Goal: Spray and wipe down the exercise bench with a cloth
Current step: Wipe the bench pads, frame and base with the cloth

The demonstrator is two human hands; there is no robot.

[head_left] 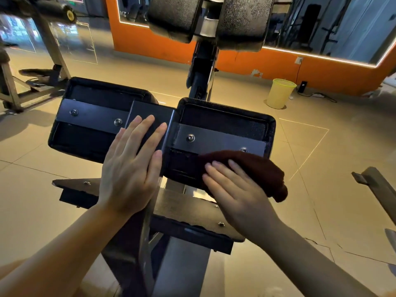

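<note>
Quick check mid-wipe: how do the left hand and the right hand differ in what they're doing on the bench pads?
The left hand lies bare on the centre bracket between the pads; the right hand presses a dark red cloth. The left hand sits by the left pad; the right hand works the right pad. Both lie flat, fingers straight, gripping nothing.
</note>
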